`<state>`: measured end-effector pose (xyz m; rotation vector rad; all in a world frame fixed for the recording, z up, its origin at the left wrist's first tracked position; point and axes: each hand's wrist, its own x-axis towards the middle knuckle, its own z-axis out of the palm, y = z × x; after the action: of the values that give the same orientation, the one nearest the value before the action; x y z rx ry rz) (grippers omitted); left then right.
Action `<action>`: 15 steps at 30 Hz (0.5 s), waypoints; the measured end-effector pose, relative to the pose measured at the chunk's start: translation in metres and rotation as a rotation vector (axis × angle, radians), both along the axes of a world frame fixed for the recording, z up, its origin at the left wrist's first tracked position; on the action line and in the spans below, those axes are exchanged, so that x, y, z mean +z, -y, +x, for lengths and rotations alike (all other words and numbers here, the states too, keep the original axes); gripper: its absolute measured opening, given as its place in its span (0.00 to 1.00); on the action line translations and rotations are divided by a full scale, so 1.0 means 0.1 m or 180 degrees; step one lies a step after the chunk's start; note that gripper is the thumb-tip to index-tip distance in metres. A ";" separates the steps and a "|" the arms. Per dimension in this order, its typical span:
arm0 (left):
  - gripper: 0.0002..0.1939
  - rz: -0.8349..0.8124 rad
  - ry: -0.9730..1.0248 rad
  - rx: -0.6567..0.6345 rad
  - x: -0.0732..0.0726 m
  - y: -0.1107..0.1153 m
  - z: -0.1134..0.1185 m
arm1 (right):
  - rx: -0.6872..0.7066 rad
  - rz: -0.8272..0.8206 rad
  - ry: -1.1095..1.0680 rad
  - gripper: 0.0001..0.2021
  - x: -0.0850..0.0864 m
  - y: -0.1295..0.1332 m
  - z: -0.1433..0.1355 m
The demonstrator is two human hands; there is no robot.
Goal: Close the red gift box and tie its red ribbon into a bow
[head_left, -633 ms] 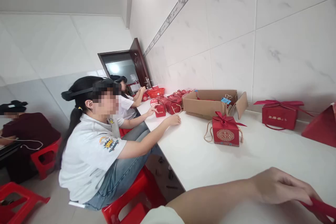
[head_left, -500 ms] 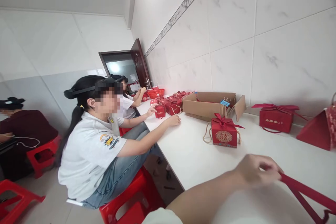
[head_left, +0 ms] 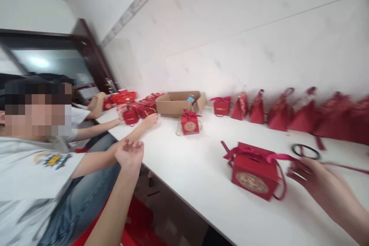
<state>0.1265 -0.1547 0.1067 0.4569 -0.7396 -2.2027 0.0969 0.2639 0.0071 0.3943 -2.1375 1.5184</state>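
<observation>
A red gift box (head_left: 255, 171) with a gold round emblem and a side handle stands on the white table. A magenta ribbon (head_left: 284, 157) is tied across its top, and its long end runs right to my right hand (head_left: 314, 177). The fingers of that hand are closed around the ribbon, partly blurred. My left hand (head_left: 130, 153) is raised over the table's left edge, palm up. Its fingers are loosely curled and apart, with nothing in them. A dark ring (head_left: 305, 151) lies just behind my right hand.
A smaller red box with a bow (head_left: 189, 122) stands farther back, near an open cardboard box (head_left: 174, 107). Several red pyramid-shaped bags (head_left: 278, 115) line the wall. A co-worker's hand (head_left: 150, 120) rests on the table at left, by more red boxes (head_left: 145, 108).
The view has swung right, bringing the box and my right hand into sight. My left hand has let go of the ribbon and moved left, away from it.
</observation>
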 end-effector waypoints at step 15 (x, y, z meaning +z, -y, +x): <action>0.15 -0.4464 0.1044 -0.4132 -0.33 -1.75 -0.81 | 0.0902 -0.2820 0.1347 0.10 0.37 -0.01 -0.02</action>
<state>0.0451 0.0204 0.0735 -0.5893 -2.9884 -1.7963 0.0953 0.2653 0.0441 0.0507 -1.4598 2.6926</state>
